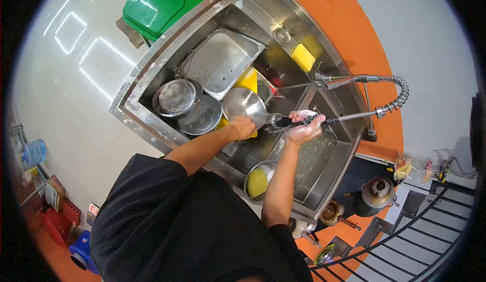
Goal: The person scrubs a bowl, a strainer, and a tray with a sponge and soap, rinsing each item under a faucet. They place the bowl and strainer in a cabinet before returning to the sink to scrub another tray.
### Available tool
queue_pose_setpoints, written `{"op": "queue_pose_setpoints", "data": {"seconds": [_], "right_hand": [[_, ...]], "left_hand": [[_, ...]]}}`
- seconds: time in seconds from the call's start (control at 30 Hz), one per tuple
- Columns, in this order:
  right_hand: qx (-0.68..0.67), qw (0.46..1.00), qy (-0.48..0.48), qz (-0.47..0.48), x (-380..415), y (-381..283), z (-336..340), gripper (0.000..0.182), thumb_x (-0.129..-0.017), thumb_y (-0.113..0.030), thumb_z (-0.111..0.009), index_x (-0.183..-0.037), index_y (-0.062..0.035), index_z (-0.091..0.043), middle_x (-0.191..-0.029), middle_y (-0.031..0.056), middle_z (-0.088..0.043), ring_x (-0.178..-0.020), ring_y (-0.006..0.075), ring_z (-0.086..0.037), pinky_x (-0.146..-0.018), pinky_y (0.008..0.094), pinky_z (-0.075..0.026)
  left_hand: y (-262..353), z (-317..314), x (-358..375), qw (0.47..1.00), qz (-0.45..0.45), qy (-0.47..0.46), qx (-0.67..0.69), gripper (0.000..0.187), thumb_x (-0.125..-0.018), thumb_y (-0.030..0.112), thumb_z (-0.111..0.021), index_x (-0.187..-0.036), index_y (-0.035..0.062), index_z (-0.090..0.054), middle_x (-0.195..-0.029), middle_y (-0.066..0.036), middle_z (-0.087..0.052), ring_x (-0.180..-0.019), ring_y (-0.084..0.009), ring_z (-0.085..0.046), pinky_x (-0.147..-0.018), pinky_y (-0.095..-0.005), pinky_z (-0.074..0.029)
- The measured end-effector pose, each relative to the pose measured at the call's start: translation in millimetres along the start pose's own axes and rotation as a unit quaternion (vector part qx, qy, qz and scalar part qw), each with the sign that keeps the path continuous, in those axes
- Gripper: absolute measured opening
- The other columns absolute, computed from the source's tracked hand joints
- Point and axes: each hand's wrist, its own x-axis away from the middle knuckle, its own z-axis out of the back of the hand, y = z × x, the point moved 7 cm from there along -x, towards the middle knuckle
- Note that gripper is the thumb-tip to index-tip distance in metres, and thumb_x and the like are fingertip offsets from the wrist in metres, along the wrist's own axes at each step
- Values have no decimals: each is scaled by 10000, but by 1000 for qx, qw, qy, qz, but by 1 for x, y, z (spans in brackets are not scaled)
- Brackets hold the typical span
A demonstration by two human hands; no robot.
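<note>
My left hand [242,128] is closed on the near rim of a shiny steel bowl [244,104], which is tilted over the left sink basin. My right hand [305,130], with white foam on its fingers, is wrapped round the black handle of a spray faucet [331,120]. The sprayer's head points left at the bowl. Left of the bowl sit a round metal lid [201,116] and stacked round pans [177,97]. Behind it leans a rectangular steel tray [221,61]. Part of a yellow object [247,80] shows beneath the bowl.
A yellow sponge [303,57] lies on the sink's back ledge. In the right basin [319,163] stands a metal bowl with something yellow-green [257,182] inside. A green bin [164,6] is at the far left, pots [374,196] and a black railing [400,239] at the right.
</note>
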Motion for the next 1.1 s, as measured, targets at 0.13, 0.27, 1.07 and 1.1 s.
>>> {"op": "queue_pose_setpoints", "data": {"seconds": [0.13, 0.27, 1.07, 1.1], "right_hand": [[-203, 969, -47, -131, 1, 15, 1, 646, -985, -576, -398, -643, -29, -431, -519, 77, -416, -428, 206, -403, -462, 384, -411], [-152, 978, -61, -127, 2, 5, -3, 645, -970, -623, -384, -614, -87, -429, -521, 46, -391, -453, 182, -360, -494, 351, -364], [-125, 990, -24, -67, 6, -21, -20, 620, -983, -593, -390, -598, -108, -405, -520, 37, -392, -454, 177, -375, -494, 351, -366], [-155, 984, -27, -80, 10, -21, -28, 621, -981, -597, -392, -595, -110, -399, -518, 37, -391, -452, 178, -370, -494, 352, -365]], "left_hand": [[6, 0, 2, 999, -15, -44, -24, 257, -876, 187, -533, -1047, 92, -699, -1046, -189, -690, -971, -367, -672, -840, -485, -527], [18, 37, 15, 998, -10, 3, 67, 269, -862, 141, -530, -1080, 74, -674, -1040, -212, -683, -962, -390, -665, -842, -496, -520], [-21, 58, 4, 733, 57, 148, 662, 262, -922, 50, -581, -1179, 7, -560, -1005, -87, -679, -892, -210, -669, -761, -374, -539], [-21, 54, 5, 615, 81, 137, 772, 211, -920, 53, -585, -1127, 12, -598, -992, -105, -690, -856, -223, -677, -740, -387, -550]]}}
